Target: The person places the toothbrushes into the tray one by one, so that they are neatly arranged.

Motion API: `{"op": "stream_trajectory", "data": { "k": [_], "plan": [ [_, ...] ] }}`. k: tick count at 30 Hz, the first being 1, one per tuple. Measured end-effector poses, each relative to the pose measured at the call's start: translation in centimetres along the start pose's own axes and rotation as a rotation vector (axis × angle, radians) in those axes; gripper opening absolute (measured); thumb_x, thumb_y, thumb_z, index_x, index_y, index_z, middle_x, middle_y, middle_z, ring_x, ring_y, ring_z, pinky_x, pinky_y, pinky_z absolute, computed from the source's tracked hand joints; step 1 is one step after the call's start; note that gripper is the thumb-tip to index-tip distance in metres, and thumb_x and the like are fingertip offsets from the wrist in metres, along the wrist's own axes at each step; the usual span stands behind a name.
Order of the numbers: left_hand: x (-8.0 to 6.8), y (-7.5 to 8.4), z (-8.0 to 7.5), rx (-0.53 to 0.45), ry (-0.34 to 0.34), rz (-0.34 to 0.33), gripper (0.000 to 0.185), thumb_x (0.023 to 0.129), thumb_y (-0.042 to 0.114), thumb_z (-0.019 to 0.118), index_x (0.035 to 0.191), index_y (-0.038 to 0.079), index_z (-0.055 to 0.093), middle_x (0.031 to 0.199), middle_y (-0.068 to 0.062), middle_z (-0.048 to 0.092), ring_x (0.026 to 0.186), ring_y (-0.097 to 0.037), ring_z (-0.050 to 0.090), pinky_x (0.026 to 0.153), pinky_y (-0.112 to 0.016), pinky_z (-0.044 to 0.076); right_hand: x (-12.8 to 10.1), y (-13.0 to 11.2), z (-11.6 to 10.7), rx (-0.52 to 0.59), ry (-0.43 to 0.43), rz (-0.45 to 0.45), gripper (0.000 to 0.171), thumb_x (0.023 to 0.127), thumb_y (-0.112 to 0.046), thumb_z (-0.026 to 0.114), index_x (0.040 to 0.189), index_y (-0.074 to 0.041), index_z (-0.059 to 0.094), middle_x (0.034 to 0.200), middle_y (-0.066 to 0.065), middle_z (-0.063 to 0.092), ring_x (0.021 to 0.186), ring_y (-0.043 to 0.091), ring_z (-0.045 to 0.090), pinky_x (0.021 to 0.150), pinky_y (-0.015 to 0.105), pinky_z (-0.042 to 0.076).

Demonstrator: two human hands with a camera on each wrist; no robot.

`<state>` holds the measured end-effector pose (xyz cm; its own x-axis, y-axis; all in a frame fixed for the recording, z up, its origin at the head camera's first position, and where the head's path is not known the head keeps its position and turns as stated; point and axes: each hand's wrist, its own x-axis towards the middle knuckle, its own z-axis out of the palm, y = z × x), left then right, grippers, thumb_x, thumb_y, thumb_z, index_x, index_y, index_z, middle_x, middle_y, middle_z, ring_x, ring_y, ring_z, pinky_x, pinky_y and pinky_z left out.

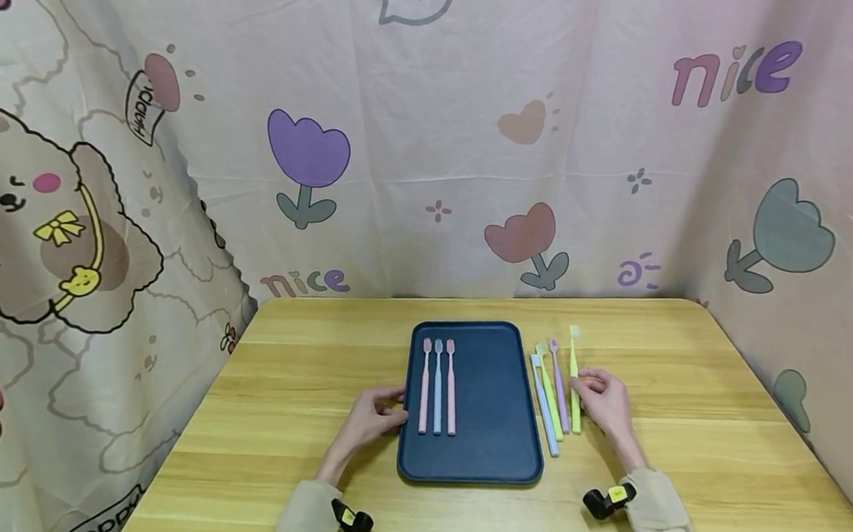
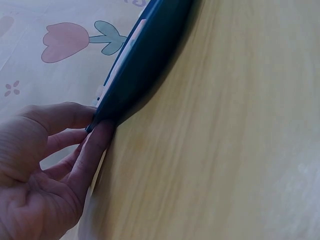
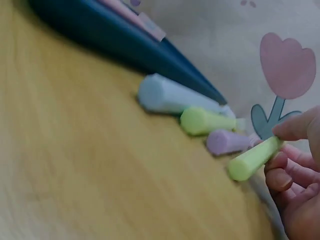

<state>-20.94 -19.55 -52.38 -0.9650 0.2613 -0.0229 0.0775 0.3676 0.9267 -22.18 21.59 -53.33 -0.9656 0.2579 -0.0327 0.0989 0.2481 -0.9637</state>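
My left hand (image 1: 372,416) pinches the left rim of a dark blue tray (image 1: 490,453), thumb and fingertips on its edge in the left wrist view. On the tray's left half lie a pink toothbrush (image 1: 425,391), a blue toothbrush (image 1: 437,392) and another pink toothbrush (image 1: 450,393), side by side. To the right of the tray, my right hand (image 1: 607,402) pinches a yellow-green toothbrush (image 3: 252,161) by its handle. Beside it on the table lie a blue toothbrush (image 1: 545,407), a second yellow-green toothbrush (image 1: 550,398) and a purple toothbrush (image 1: 560,389).
The wooden table (image 1: 312,342) reaches back to a patterned curtain (image 1: 416,133), with more curtain at both sides. A black wrist camera (image 1: 353,522) sits on the left sleeve and another black camera (image 1: 607,502) on the right.
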Motion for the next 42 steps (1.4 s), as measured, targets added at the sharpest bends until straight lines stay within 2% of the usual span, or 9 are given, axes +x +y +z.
{"op": "stream_trajectory", "data": {
  "k": [10, 15, 23, 30, 36, 42],
  "plan": [
    [0.1, -0.2, -0.1, -0.001, -0.009, 0.013, 0.053, 0.09, 0.003, 0.07, 0.138, -0.011, 0.054, 0.127, -0.034, 0.062, 0.08, -0.023, 0.072, 0.066, -0.028, 0.062, -0.4, -2.1, 0.1, 0.104, -0.1, 0.036, 0.042, 0.101, -0.004, 0.052, 0.14, 0.01, 0.047, 0.078, -0.01, 0.063, 0.06, 0.002, 0.051, 0.056, 0.016, 0.046],
    [0.1, -0.3, -0.1, 0.001, -0.011, 0.018, 0.053, 0.09, 0.003, 0.07, 0.138, -0.011, 0.054, 0.127, -0.035, 0.062, 0.081, -0.022, 0.072, 0.066, -0.027, 0.062, -0.8, -3.0, 0.5, 0.129, -0.172, -0.007, 0.044, 0.1, 0.001, 0.052, 0.142, 0.01, 0.046, 0.082, -0.008, 0.065, 0.064, 0.003, 0.053, 0.057, 0.016, 0.046],
    [0.2, -0.2, 0.0, 0.008, -0.004, 0.012, 0.052, 0.089, 0.004, 0.07, 0.137, -0.01, 0.055, 0.126, -0.034, 0.062, 0.08, -0.02, 0.071, 0.066, -0.027, 0.062, -1.3, -3.6, 1.6, 0.207, -0.275, -0.06, 0.042, 0.097, 0.006, 0.053, 0.136, 0.018, 0.045, 0.084, -0.004, 0.068, 0.061, 0.004, 0.052, 0.053, 0.017, 0.039],
    [0.1, 0.0, 0.0, 0.027, -0.001, 0.012, 0.052, 0.089, 0.004, 0.07, 0.137, -0.01, 0.055, 0.124, -0.033, 0.064, 0.076, -0.014, 0.068, 0.064, -0.024, 0.06, -1.4, -4.0, 2.4, 0.171, -0.296, -0.039, 0.04, 0.096, 0.006, 0.057, 0.132, 0.018, 0.049, 0.086, 0.0, 0.067, 0.066, 0.006, 0.056, 0.061, 0.02, 0.05],
    [0.0, -0.2, -0.1, 0.037, 0.001, 0.012, 0.052, 0.09, 0.005, 0.07, 0.137, -0.01, 0.055, 0.124, -0.032, 0.064, 0.078, -0.015, 0.068, 0.065, -0.024, 0.06, -1.6, -4.4, 3.2, 0.157, -0.317, -0.01, 0.039, 0.095, 0.004, 0.06, 0.13, 0.017, 0.049, 0.086, -0.001, 0.063, 0.071, 0.005, 0.062, 0.071, 0.025, 0.059],
    [0.0, -0.3, -0.1, 0.039, 0.0, 0.022, 0.053, 0.089, 0.006, 0.072, 0.137, -0.009, 0.056, 0.122, -0.031, 0.064, 0.076, -0.015, 0.066, 0.063, -0.023, 0.059, -1.8, -4.7, 4.4, 0.161, -0.338, -0.011, 0.042, 0.095, 0.0, 0.062, 0.132, 0.016, 0.048, 0.085, -0.003, 0.063, 0.068, 0.006, 0.063, 0.069, 0.026, 0.059]
  ]
}}
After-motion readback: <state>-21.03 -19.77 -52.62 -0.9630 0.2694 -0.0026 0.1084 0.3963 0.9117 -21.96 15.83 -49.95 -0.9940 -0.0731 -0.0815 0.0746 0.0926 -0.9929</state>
